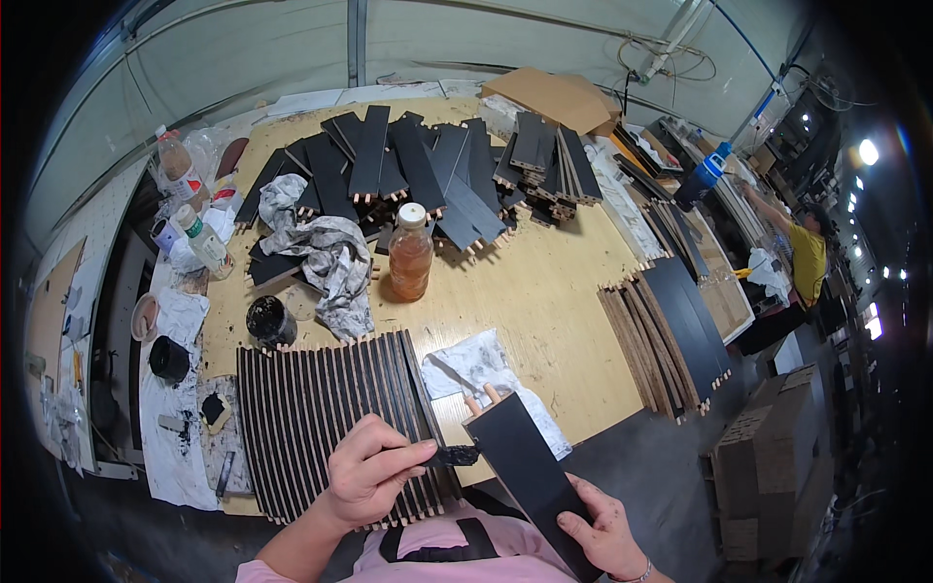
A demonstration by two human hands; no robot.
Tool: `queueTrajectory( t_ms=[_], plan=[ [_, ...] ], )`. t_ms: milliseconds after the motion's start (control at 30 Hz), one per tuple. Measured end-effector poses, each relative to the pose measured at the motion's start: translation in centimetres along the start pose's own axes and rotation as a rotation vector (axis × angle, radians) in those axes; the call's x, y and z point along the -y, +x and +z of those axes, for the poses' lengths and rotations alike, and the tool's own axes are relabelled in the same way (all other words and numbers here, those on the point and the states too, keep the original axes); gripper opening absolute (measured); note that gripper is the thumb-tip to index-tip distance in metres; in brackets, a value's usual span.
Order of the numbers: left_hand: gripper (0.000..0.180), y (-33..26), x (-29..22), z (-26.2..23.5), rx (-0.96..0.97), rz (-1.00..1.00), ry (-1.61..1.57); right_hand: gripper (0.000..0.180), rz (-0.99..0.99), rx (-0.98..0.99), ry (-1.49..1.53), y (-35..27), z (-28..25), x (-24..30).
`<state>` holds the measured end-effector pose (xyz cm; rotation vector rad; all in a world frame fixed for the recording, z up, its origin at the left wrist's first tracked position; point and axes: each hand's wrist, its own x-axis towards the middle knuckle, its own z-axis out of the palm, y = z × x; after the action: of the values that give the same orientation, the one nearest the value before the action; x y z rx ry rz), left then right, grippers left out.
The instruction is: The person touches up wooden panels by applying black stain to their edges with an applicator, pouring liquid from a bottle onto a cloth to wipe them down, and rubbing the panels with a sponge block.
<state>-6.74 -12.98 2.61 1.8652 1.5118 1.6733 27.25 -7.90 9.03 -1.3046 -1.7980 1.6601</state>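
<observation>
We see the left hand [369, 476] pinching a small black brush [449, 454] between thumb and fingers [403, 457], its dark tip touching the long edge of a black wooden panel [530, 476]. The right hand [603, 530] grips that panel near its lower end, fingers wrapped around it, so the panel tilts up over the near edge of the table [544, 291], with two pale dowel pegs [481, 396] sticking out of its far end. Just beneath the left hand, a row of black panels standing on edge [330, 418] fills the near left part of the table. A stained paper sheet [486, 364] lies just beyond the held panel. Farther back we see an amber bottle with a white cap [410, 253], a crumpled stained rag [326, 257], a black paint jar [269, 321] and a loose heap of black panels [437, 165]. Another stack of panels [671, 330] rests at the right edge.
</observation>
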Motion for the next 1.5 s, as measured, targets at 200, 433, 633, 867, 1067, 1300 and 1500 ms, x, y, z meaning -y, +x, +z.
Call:
queueTrajectory(
  t_ms=[200, 433, 633, 867, 1067, 1300, 1500],
  plan=[
    [0.037, 0.3, 0.0, 0.1, -0.037, 0.005, 0.034, 0.06, 0.009, 0.032, -0.001, 1.2, -1.2, -0.6],
    [0.039, 0.7, 0.0, 0.4, -0.036, 0.021, 0.06, 0.054, 0.013, -0.026, -0.009, -1.2, -0.1, 1.2],
    [0.04, 1.0, -0.2, 1.0, -0.02, 0.047, 0.094, 0.057, 0.018, -0.01, -0.08, 0.3, -1.6, -0.4],
    [0.04, 1.3, -0.2, 1.7, -0.028, 0.089, 0.075, 0.058, 0.009, -0.033, -0.112, -0.3, -1.9, -0.3],
    [0.04, 1.1, -0.8, 2.1, 0.032, 0.071, 0.037, 0.058, 0.032, -0.035, -0.047, -0.4, -2.4, -1.7],
    [0.04, 1.0, -0.6, 2.3, 0.017, 0.06, 0.003, 0.059, 0.044, -0.018, -0.053, -1.0, -2.7, -1.5],
    [0.042, 1.3, -0.1, 1.9, -0.048, 0.043, 0.019, 0.06, 0.046, -0.015, -0.077, -1.4, -2.8, -1.8]
  ],
)
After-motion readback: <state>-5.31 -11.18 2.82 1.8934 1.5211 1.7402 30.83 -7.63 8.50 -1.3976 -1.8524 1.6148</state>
